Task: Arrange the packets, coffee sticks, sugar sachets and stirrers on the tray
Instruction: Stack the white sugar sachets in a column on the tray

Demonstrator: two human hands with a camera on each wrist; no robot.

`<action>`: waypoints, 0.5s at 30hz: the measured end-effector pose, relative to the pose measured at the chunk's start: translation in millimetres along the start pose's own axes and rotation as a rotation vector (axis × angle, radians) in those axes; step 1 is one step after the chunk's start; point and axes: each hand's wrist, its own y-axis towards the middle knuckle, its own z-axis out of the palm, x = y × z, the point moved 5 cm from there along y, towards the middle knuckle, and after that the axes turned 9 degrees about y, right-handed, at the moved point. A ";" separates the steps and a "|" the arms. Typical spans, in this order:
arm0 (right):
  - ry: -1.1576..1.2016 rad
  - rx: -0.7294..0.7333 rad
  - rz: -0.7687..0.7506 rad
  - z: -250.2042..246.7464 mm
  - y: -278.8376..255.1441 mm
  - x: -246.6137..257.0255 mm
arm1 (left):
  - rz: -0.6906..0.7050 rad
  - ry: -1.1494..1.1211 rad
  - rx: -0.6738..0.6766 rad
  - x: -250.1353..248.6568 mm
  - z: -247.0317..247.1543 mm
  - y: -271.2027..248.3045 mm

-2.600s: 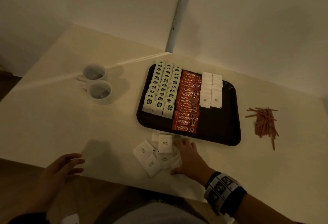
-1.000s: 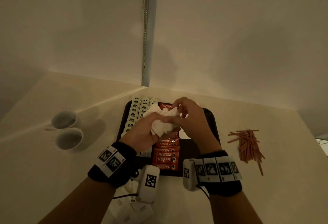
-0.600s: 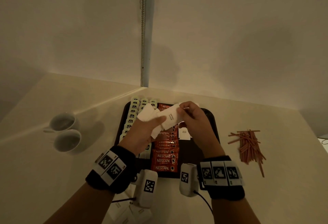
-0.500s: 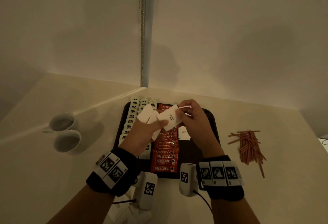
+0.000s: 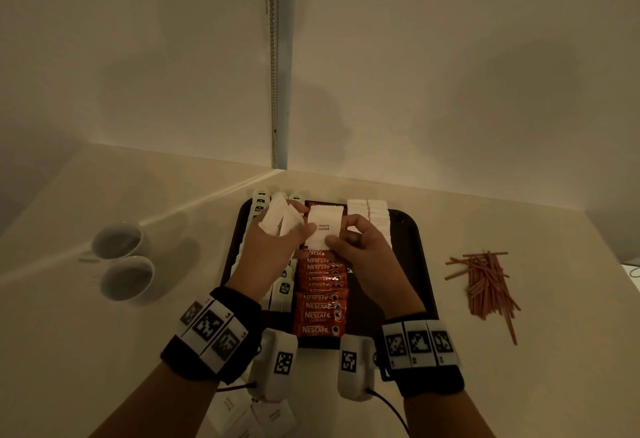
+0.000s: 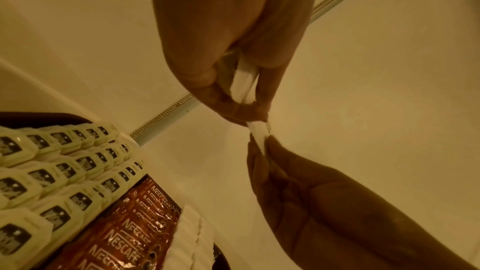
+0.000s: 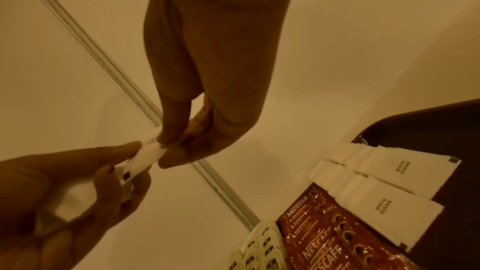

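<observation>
Both hands hover over the dark tray point(image 5: 412, 264). My left hand point(image 5: 294, 233) grips a small bunch of white sugar sachets point(image 5: 277, 219), seen edge-on in the left wrist view point(image 6: 241, 81). My right hand point(image 5: 341, 240) pinches a single sugar sachet point(image 5: 323, 228) by its lower right side, label facing me; the left fingertips point(image 6: 249, 112) still touch its other end point(image 7: 152, 154). On the tray lie rows of tea packets point(image 6: 64, 171), a column of red coffee sticks point(image 5: 320, 313) and two rows of sugar sachets point(image 7: 376, 182). The red stirrers point(image 5: 485, 281) lie piled on the table to the tray's right.
Two white cups point(image 5: 121, 261) stand left of the tray. Several loose sugar sachets point(image 5: 256, 413) lie on the table near me, under my wrists. A wall with a metal strip point(image 5: 277, 91) rises close behind the tray.
My right hand left the loose sachets on the table; both hands rose over the tray. It has since drawn one sachet from the left hand's bunch and turned it label up.
</observation>
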 end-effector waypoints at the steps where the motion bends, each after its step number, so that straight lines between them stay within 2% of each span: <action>1: 0.022 0.004 0.004 0.5 -0.4 -2.0 | 0.001 0.014 -0.004 1.4 0.1 0.1; 6: 0.003 -0.070 -0.035 -6.0 0.2 -4.3 | 0.008 0.031 -0.018 4.2 1.8 2.4; 9: -0.003 -0.065 -0.046 -8.1 1.3 -3.3 | -0.002 0.017 -0.019 6.9 3.2 3.4; 12: -0.005 -0.099 -0.071 -21.6 4.6 -4.7 | -0.091 -0.011 0.044 12.8 5.4 3.7; 15: -0.063 -0.271 -0.078 -60.6 10.9 -15.0 | -0.238 -0.188 0.098 18.7 2.7 3.8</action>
